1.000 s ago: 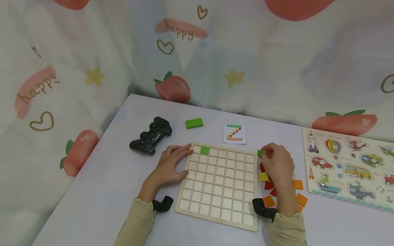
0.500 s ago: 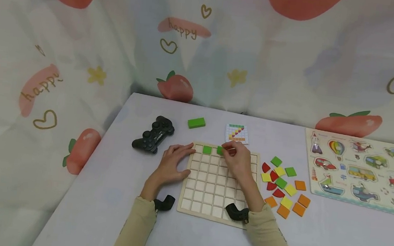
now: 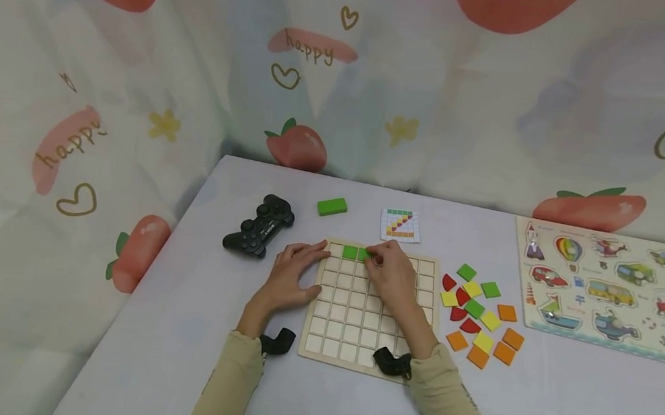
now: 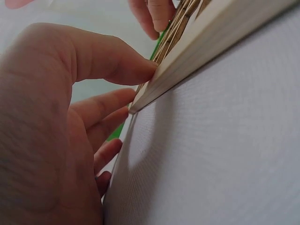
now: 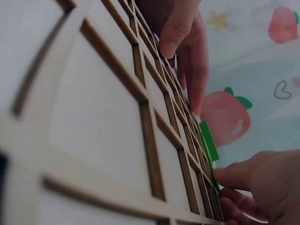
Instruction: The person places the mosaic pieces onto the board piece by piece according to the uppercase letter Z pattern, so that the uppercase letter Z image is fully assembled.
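A wooden grid board (image 3: 334,330) lies on the table. One green square tile (image 3: 349,252) sits in its far row, second cell from the left. My right hand (image 3: 393,278) pinches another green tile (image 3: 363,254) between thumb and fingers, right over the neighbouring cell; in the right wrist view those fingertips (image 5: 221,177) are at the board's far side. At the left edge of the board rests my left hand (image 3: 287,277), fingers spread. The left wrist view shows its thumb (image 4: 140,70) touching the wooden rim.
Loose red, yellow, green and orange tiles (image 3: 478,356) lie right of the board. Behind it are a pattern card (image 3: 400,226) and a green block (image 3: 332,207). A black game controller (image 3: 260,225) lies at left, a picture puzzle board (image 3: 610,291) at right.
My right hand has moved left from the loose tiles to the board's far row, bringing a green tile beside the first one. The left hand stays at the board's edge.
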Tool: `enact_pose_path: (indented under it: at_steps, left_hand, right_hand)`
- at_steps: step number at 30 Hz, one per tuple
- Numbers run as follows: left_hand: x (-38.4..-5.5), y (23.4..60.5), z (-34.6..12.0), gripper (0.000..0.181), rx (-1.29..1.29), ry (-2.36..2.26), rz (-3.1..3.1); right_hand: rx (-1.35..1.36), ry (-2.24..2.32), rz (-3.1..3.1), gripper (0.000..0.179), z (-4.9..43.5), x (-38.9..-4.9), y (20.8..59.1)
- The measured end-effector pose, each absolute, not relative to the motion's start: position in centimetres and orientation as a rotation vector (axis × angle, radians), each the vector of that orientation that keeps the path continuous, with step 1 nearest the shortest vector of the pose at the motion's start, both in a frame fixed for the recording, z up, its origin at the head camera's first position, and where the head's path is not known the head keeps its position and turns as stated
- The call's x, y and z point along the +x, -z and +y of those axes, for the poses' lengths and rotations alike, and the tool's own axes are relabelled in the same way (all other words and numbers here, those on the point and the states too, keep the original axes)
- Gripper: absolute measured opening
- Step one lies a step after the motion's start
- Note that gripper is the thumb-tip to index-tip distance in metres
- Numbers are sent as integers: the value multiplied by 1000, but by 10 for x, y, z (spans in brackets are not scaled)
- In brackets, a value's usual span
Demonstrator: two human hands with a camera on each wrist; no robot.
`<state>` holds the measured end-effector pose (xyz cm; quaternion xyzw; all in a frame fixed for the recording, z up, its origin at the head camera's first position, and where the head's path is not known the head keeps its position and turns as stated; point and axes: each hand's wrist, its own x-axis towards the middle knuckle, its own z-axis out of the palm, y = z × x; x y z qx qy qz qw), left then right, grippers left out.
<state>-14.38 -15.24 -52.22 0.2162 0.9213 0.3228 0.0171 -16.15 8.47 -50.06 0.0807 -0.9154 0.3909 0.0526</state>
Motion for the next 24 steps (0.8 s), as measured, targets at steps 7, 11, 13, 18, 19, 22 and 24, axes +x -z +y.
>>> enact_pose_path:
  at_steps: [7,11,13,18,19,22,24]
  left_hand:
    - [-145,522,-151,68,670,-1005,2871]
    - [-145,524,-151,69,672,-1002,2863]
    - [-145,525,-152,69,674,-994,2860]
    - [-145,525,-151,69,671,-986,2863]
    - [-145,525,-151,69,666,-984,2866]
    - [-145,525,-152,69,660,-986,2868]
    - [-144,525,-151,69,656,-984,2866]
  right_hand:
    - [279,-1243,-2797,26,107,-161,492]
    - [142,-1198,-2816,29,147,-164,478]
    - [38,-1122,-2841,31,172,-164,471]
    - [-206,-993,-2993,39,224,-155,457]
    - [-245,-1002,-3029,42,231,-153,457]
    - [-322,-1030,-3112,46,242,-150,458]
    - [-343,-1032,-3133,45,244,-150,461]
